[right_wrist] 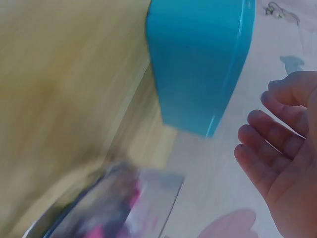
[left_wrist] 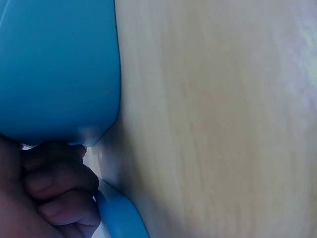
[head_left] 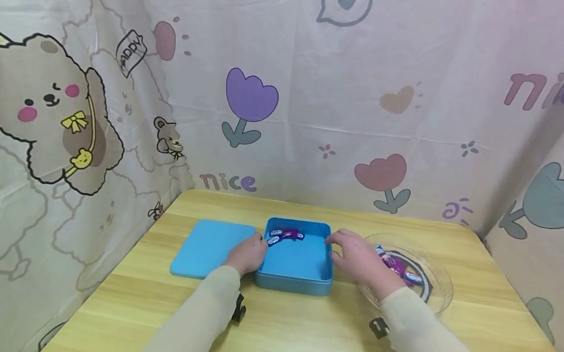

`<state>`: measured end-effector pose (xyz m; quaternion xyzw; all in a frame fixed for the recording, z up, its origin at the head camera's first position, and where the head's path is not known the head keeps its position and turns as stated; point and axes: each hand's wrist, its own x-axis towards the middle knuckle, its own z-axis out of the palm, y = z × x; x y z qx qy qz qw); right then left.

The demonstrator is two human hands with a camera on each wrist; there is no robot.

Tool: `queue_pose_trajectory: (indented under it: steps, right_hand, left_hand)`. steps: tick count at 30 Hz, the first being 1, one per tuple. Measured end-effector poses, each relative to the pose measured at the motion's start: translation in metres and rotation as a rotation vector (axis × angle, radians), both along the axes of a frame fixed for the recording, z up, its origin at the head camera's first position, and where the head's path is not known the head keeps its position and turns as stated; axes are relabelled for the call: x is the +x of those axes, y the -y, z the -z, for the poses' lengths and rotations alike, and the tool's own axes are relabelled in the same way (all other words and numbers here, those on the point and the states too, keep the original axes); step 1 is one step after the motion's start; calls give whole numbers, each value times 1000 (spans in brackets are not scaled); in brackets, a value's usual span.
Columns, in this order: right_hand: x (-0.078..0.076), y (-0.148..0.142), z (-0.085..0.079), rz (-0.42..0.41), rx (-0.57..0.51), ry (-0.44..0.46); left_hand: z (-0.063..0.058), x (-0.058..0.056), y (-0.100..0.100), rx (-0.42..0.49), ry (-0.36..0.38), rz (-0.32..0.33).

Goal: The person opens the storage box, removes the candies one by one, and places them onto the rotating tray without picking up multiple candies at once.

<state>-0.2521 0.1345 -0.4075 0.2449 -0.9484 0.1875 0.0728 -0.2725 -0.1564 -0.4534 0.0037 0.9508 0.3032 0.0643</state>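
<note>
Head view: A person in pale sleeves works over a shallow blue box [head_left: 293, 285] at the middle of a wood-grain table [head_left: 309, 333]. The left hand [head_left: 248, 254] grips the box's wall at its 9 o'clock side; the right hand [head_left: 357, 259], relaxed and apparently empty, reaches to the rim at 3 o'clock. A small cluster of wrapped sweets [head_left: 289, 234] lies inside the box toward 11 o'clock. A flat blue lid [head_left: 211, 250] lies on the table at the box's 9 o'clock, and a clear dish [head_left: 445, 283] at 3 o'clock holds a second group of sweets [head_left: 394, 264], partly hidden by the right forearm. The work appears partway along: the lid is off and sweets sit in both containers. Which way they are being moved is not shown; judged from here, the split between containers is unfinished and the box remains to be covered.

Left wrist view: Curled fingers, at 7 o'clock in the frame, press close against the box, seemingly clasping its wall; the thumb's hold is hidden. Part of the lid shows below them.

Right wrist view: The hand, at 4 o'clock, is released, its fingers loosely bent around nothing. The box stands toward 12 o'clock; the dish and its contents blur at 7 o'clock.
</note>
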Motion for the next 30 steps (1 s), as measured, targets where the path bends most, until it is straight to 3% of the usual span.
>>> queue_pose_trajectory:
  steps: [8,19,30]
  right_hand:
    - [-23,39,1,-14,33,102]
    - [-41,79,15,-65,126,221]
    - [-49,104,30,-84,265,200]
  left_hand:
    - [-1,-3,1,9,5,-16]
    - [-1,-1,0,-21,6,0]
    - [-4,0,1,-43,-7,21]
